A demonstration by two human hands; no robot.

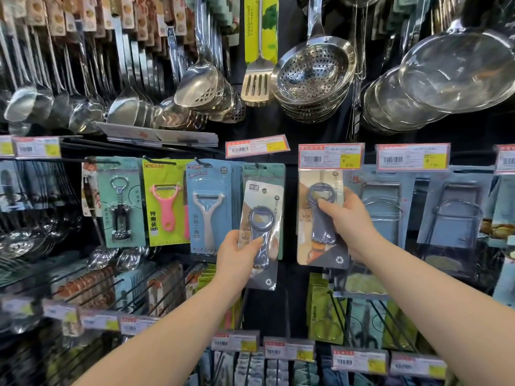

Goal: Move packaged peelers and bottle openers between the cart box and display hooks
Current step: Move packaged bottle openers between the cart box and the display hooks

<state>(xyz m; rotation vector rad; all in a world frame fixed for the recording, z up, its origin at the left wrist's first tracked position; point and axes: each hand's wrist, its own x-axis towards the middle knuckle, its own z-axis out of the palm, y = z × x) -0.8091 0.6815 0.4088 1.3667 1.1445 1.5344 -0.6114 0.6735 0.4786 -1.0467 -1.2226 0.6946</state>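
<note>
Bottle opener pack (263, 196) being gripped at lower part by left hand (239, 257), overlapping hanging packs behind. Second bottle opener pack (315, 254) being gripped by right hand (348, 218), top edge lying under price tag (330, 156); hook engagement cannot be told. Pink peeler pack (165, 207), white peeler pack (207, 215) and corkscrew pack (121, 207) hanging on hooks at left. Skimmers (312, 71) hanging above.

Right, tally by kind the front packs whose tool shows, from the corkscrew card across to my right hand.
Corkscrew pack: 1
Peeler packs: 2, pink peeler and white peeler
Bottle opener packs: 2, left opener pack in the left hand, right opener pack in the right hand
Total: 5
</note>
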